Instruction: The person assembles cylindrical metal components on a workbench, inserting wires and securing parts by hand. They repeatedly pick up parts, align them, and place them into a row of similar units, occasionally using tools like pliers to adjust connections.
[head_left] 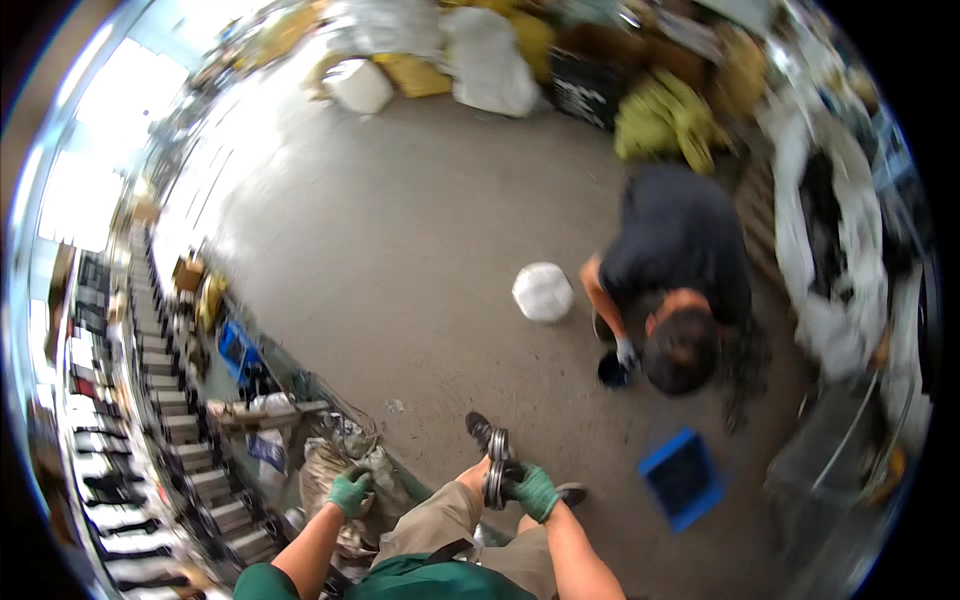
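Note:
My right hand (532,491), in a green glove, is closed on a shiny metal part with two ringed ends (496,466). One ringed end lies beyond the other, in front of my knee. My left hand (349,491), also in a green glove, is held out to the left of my leg, loosely curled with thumb and fingers apart. No object shows in it. Below and beside that hand is a crumpled beige sack (322,468); whether the glove touches it I cannot tell.
A co-worker (684,260) crouches at the right, one gloved hand at a dark container (612,370). Nearby are a white octagonal stool (543,292) and a blue crate (682,479). A long rack of grey parts (185,430) runs along the left; sacks (490,60) line the back.

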